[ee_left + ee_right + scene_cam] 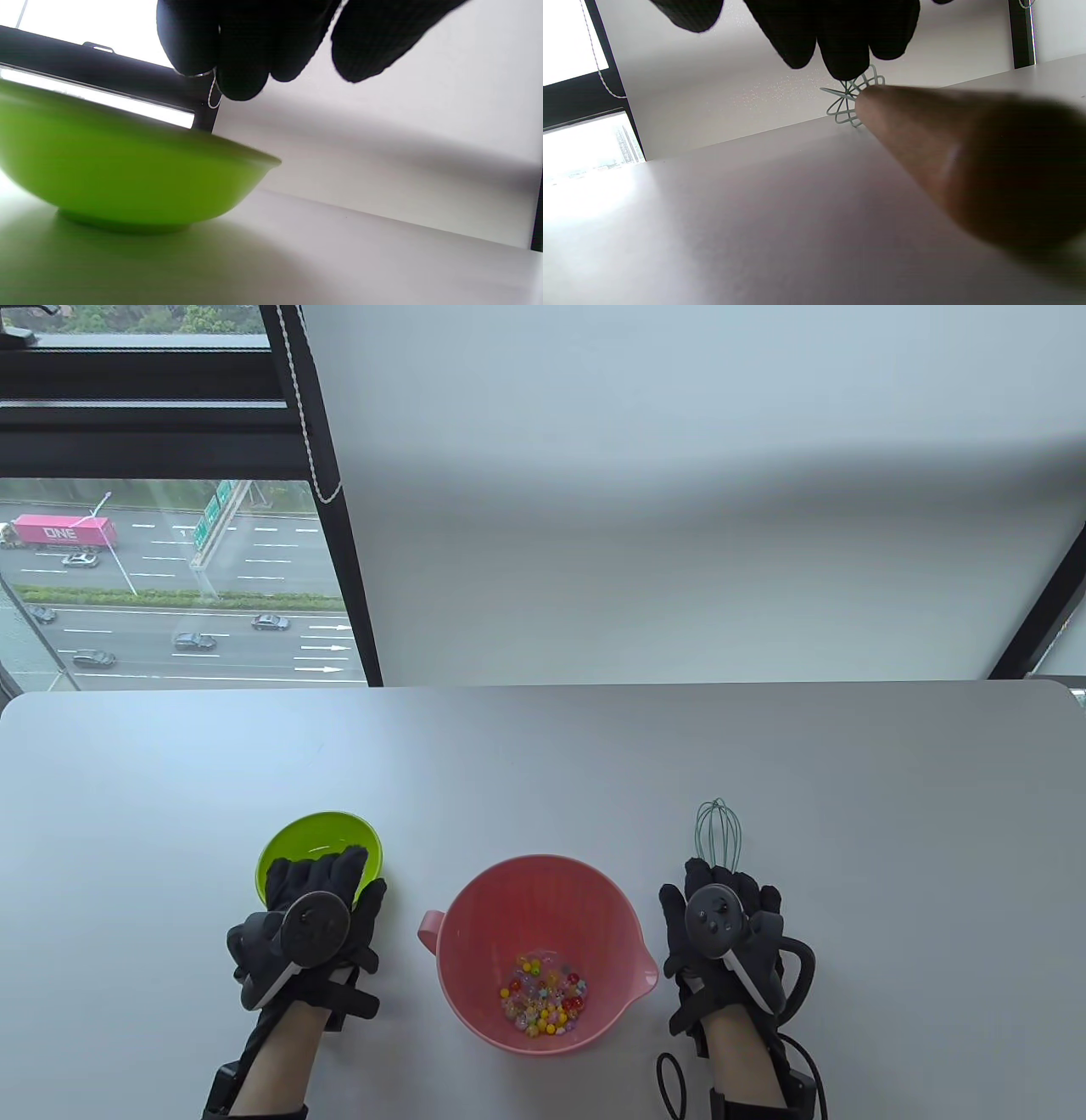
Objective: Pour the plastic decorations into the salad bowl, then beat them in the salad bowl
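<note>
The pink salad bowl (538, 950) is set on the grey table (543, 763) near its front edge, between the two hands, its handle tab pointing left and its spout pointing right. The plastic decorations (543, 991), small mixed-colour beads, are seen piled at its bottom. A green bowl (318, 848) is placed upright to the left; the left hand (310, 925) is laid over its near rim with fingers extended, and in the left wrist view the fingertips (242, 55) are shown above the rim with nothing gripped. The whisk (719, 833) is laid flat to the right of the salad bowl, long axis running front to back, its green wire head pointing away toward the window wall; the wooden handle (967, 161) is covered by the right hand (721, 929). That hand's fingers are seen fairly straight above the handle; a grip cannot be confirmed.
</note>
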`<action>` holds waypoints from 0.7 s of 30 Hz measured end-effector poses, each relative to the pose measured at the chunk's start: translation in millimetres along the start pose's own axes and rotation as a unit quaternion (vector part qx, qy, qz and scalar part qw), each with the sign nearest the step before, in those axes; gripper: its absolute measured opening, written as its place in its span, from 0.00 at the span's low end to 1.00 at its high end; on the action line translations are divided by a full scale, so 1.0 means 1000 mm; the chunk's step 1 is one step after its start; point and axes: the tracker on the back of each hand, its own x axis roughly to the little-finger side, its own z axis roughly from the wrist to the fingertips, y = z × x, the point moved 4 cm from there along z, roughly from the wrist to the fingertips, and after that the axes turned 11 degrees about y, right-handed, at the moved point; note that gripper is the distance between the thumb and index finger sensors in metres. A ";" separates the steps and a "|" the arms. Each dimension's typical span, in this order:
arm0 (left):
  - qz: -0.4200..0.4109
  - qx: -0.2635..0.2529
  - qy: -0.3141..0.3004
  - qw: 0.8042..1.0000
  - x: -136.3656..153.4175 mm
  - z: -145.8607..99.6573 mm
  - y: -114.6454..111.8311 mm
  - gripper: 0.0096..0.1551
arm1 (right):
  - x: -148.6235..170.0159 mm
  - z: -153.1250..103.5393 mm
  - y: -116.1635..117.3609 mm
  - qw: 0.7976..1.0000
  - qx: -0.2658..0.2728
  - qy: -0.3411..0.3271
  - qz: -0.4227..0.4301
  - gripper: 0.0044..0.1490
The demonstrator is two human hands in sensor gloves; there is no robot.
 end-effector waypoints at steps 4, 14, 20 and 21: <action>-0.090 -0.026 -0.044 0.995 -0.023 -0.006 0.020 0.36 | 0.000 0.000 0.000 1.000 -0.001 0.000 0.001 0.41; -0.289 0.174 -0.153 0.929 -0.075 -0.005 -0.005 0.56 | 0.000 0.001 0.002 1.000 -0.007 0.000 0.005 0.41; -0.285 0.259 -0.149 0.911 -0.084 -0.005 -0.034 0.58 | 0.000 0.001 0.002 1.000 -0.009 0.001 0.007 0.41; -0.284 0.272 -0.146 0.908 -0.084 -0.005 -0.037 0.57 | 0.000 0.001 0.002 1.000 -0.009 0.000 0.007 0.41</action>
